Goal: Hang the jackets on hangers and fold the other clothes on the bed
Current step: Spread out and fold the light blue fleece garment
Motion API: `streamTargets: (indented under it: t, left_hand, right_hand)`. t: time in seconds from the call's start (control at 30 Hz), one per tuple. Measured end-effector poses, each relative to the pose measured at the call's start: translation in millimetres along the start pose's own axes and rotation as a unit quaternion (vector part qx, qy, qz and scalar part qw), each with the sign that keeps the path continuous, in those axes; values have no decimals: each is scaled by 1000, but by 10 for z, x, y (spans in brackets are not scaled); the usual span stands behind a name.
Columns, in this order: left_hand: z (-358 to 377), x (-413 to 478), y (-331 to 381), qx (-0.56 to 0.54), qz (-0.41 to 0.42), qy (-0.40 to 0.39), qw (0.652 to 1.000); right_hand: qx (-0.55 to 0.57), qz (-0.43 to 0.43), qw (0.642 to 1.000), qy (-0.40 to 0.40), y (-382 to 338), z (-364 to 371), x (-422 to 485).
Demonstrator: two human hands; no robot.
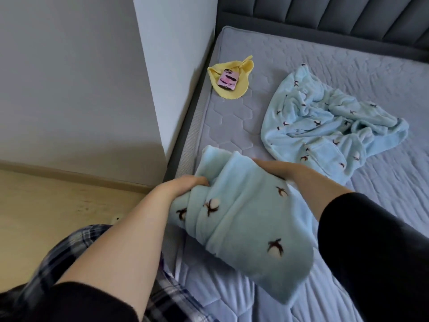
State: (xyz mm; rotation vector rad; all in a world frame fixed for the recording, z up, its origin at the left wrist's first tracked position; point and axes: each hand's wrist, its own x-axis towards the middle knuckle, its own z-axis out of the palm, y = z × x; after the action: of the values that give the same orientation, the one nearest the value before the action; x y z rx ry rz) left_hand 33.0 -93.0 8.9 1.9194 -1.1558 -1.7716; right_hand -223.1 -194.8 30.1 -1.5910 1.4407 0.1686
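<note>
Head view: your left hand [185,182] and right hand [276,169] both grip the folded blue fleece garment [243,219]. It lies on the bed [232,117].

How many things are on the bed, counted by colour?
Light blue fleece clothes: 2, the folded piece held by the left hand and the right hand, and the crumpled piece.
Yellow cloth: 1, the yellow cloth.
Pink: 1, the phone lying on the yellow cloth.
Total: 4
</note>
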Motion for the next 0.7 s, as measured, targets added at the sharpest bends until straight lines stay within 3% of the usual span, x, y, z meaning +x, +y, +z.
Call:
streamTargets:
  t: [0.13, 0.23, 0.33, 0.43, 0.47, 0.53, 0.57, 0.7]
  left_hand:
    - [-61, 28, -58, -19, 9, -7, 1000]
    - [-118, 15, 28, -27, 24, -4, 999]
    - [-209, -4, 84, -83, 23, 0, 996]
    - [-244, 66, 48, -286, 22, 110, 952]
    - [-228, 86, 19, -306, 25, 160, 938]
    - [-147, 82, -56, -271, 13, 227, 935]
    - [-86, 54, -94, -271, 3, 219, 937]
    - [138, -39, -190, -268, -40, 102, 957]
  right_hand:
    - [143, 34, 985, -94, 263, 70, 37]
    - [165, 53, 978, -118, 390, 114, -42]
    - [99, 79, 992, 26, 420, 256, -54]
    - [-81, 37, 984, 153, 641, 394, -205]
    - [-58, 27, 984, 167, 709, 467, -265]
    - [175, 35, 970, 164, 766, 617, -338]
    - [292, 43, 943, 153, 755, 658, -363]
    - [501, 24, 862, 67, 716, 695, -371]
